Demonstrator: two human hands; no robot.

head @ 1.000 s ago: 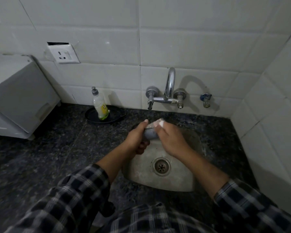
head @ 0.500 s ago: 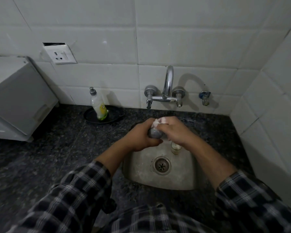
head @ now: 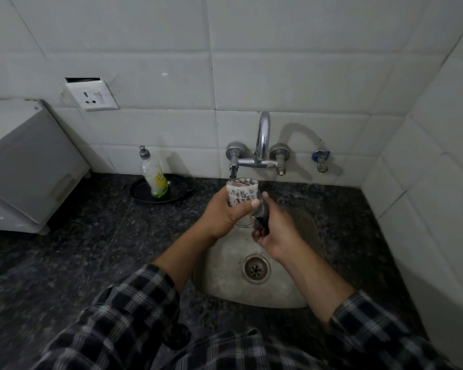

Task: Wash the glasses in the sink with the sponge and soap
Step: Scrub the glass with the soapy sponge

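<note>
Currently the left hand (head: 221, 216) is wrapped round a patterned glass (head: 241, 194), holding it upright over the sink (head: 225, 289) just below the tap (head: 262, 145), while the right hand (head: 281, 237) pinches a dark sponge (head: 261, 218) against the glass's side. If the sponge pushes sideways harder than the left grip resists, a likely wet, soapy glass could slip and strike the steel sink; the soap bottle (head: 155, 177) stands well apart on the counter (head: 91, 249).

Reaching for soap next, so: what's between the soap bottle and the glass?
In the head view, only the black dish under the soap bottle and bare counter before the glass in the left hand.
</note>
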